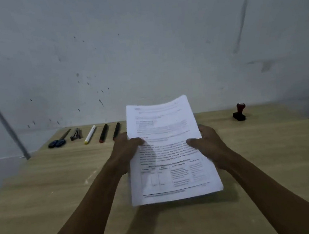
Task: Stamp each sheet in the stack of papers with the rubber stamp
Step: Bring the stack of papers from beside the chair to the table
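Note:
A stack of printed white papers is held above the wooden table, tilted up toward me. My left hand grips its left edge, thumb on the top sheet. My right hand grips the right edge the same way. The rubber stamp, black base with a red handle, stands on the table at the far right, well apart from both hands.
Along the table's far left lie blue-handled scissors, a small metal tool, a white marker with a yellow end and two dark pens. A grey wall rises right behind the table. A grey rod leans at the left.

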`<state>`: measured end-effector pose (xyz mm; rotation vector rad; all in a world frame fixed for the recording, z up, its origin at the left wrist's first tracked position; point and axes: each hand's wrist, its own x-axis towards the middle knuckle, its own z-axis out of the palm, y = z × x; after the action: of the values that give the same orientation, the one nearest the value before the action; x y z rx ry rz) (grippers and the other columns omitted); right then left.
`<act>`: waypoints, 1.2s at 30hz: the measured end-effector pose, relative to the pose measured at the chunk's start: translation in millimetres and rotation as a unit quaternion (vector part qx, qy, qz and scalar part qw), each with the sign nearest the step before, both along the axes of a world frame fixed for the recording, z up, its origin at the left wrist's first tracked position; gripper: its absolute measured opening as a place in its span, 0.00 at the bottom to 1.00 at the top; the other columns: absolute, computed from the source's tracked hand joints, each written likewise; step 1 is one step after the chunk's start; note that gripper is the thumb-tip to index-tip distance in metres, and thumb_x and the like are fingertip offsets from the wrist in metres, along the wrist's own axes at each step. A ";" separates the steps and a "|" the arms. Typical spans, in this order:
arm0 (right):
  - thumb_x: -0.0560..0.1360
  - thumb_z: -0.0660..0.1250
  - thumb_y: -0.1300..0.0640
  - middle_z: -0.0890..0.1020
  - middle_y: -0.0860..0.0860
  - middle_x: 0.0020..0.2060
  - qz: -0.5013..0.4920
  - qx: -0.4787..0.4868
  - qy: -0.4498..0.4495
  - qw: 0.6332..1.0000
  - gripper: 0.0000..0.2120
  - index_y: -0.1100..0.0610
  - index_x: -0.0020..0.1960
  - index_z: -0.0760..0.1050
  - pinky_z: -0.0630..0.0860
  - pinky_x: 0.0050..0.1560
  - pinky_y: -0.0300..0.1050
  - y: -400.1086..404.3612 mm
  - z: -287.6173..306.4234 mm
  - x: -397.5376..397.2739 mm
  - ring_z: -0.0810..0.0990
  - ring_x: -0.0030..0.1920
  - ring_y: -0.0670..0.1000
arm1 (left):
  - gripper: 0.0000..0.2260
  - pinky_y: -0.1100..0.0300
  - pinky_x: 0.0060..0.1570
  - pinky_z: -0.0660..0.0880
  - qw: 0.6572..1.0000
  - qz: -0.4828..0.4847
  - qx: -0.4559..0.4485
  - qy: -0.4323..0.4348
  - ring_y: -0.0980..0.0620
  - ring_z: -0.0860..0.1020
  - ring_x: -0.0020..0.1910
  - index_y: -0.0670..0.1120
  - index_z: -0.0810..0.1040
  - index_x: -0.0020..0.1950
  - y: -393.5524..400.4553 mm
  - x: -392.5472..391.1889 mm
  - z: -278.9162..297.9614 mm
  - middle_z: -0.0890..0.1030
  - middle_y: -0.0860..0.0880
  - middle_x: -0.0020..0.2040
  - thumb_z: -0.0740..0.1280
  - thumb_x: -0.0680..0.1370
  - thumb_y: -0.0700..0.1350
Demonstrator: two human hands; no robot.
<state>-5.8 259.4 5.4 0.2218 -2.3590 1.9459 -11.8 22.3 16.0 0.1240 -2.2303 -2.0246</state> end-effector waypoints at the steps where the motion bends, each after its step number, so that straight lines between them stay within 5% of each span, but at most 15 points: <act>1: 0.75 0.65 0.71 0.85 0.52 0.50 0.003 0.014 -0.027 1.000 0.13 0.55 0.50 0.79 0.82 0.43 0.46 0.2 -3.4 1.5 0.86 0.46 0.52 | 0.08 0.57 0.39 0.78 0.999 -0.005 -0.025 -0.020 0.48 0.83 0.42 0.43 0.81 0.47 0.9 1.5 -5.2 0.84 0.45 0.46 0.67 0.74 0.32; 3: 0.73 0.64 0.73 0.85 0.54 0.49 0.012 0.049 -0.072 0.996 0.14 0.56 0.49 0.80 0.82 0.43 0.46 -0.1 -13.5 5.8 0.85 0.46 0.53 | 0.05 0.57 0.39 0.77 0.996 0.002 -0.061 -0.069 0.45 0.82 0.41 0.38 0.80 0.48 2.2 2.0 -20.5 0.82 0.42 0.45 0.69 0.73 0.33; 7: 0.71 0.65 0.72 0.86 0.53 0.47 -0.006 0.128 -0.122 0.984 0.15 0.56 0.49 0.82 0.82 0.51 0.55 0.9 -37.2 10.2 0.85 0.46 0.54 | 0.28 0.56 0.39 0.76 0.981 0.023 -0.143 -0.131 0.41 0.79 0.51 0.33 0.75 0.57 7.7 5.8 -49.2 0.79 0.39 0.55 0.73 0.60 0.44; 10: 0.69 0.66 0.69 0.86 0.52 0.45 -0.026 0.184 -0.121 0.975 0.13 0.53 0.43 0.81 0.81 0.53 0.58 1.7 -48.4 12.0 0.85 0.45 0.54 | 0.18 0.62 0.31 0.69 0.971 0.051 -0.199 -0.123 0.48 0.75 0.47 0.37 0.72 0.53 11.9 15.9 -57.3 0.75 0.44 0.51 0.73 0.68 0.40; 12: 0.68 0.68 0.68 0.86 0.55 0.44 -0.047 0.206 -0.116 0.970 0.08 0.59 0.44 0.81 0.82 0.51 0.54 1.5 -52.7 13.2 0.85 0.45 0.55 | 0.12 0.61 0.31 0.67 0.960 0.070 -0.248 -0.109 0.52 0.72 0.42 0.41 0.69 0.46 13.2 18.1 -61.4 0.72 0.47 0.47 0.71 0.70 0.39; 15: 0.67 0.70 0.65 0.86 0.57 0.43 -0.078 0.246 -0.101 0.961 0.09 0.66 0.47 0.80 0.78 0.40 0.45 1.0 -54.8 14.5 0.85 0.43 0.55 | 0.14 0.58 0.39 0.70 0.947 0.072 -0.298 -0.092 0.49 0.72 0.45 0.43 0.67 0.47 14.4 19.1 -64.3 0.73 0.44 0.50 0.71 0.70 0.40; 20: 0.64 0.72 0.54 0.83 0.51 0.39 -0.101 0.333 -0.107 0.931 0.10 0.53 0.41 0.73 0.78 0.38 0.48 -2.1 -54.6 21.1 0.83 0.39 0.51 | 0.15 0.52 0.49 0.76 0.921 0.081 -0.365 -0.108 0.42 0.77 0.54 0.42 0.70 0.55 18.0 24.5 -66.0 0.76 0.42 0.57 0.69 0.71 0.43; 26: 0.67 0.71 0.45 0.75 0.46 0.37 -0.127 0.441 -0.088 0.884 0.16 0.51 0.45 0.68 0.66 0.32 0.39 -1.5 -46.9 31.6 0.76 0.38 0.47 | 0.18 0.55 0.47 0.70 0.896 0.091 -0.416 -0.127 0.42 0.76 0.57 0.43 0.71 0.59 19.0 29.9 -65.6 0.75 0.43 0.58 0.69 0.72 0.47; 36: 0.68 0.68 0.40 0.72 0.46 0.39 -0.125 0.463 -0.086 0.873 0.18 0.51 0.49 0.68 0.68 0.40 0.43 2.3 -51.3 33.0 0.76 0.43 0.51 | 0.20 0.47 0.57 0.72 0.876 0.073 -0.455 -0.144 0.40 0.72 0.61 0.44 0.72 0.59 15.6 23.0 -66.5 0.71 0.42 0.61 0.68 0.71 0.51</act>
<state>27.2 261.7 -45.9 -0.2189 -3.0460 0.6222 11.3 37.9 -50.5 0.4898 -2.9761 -0.7475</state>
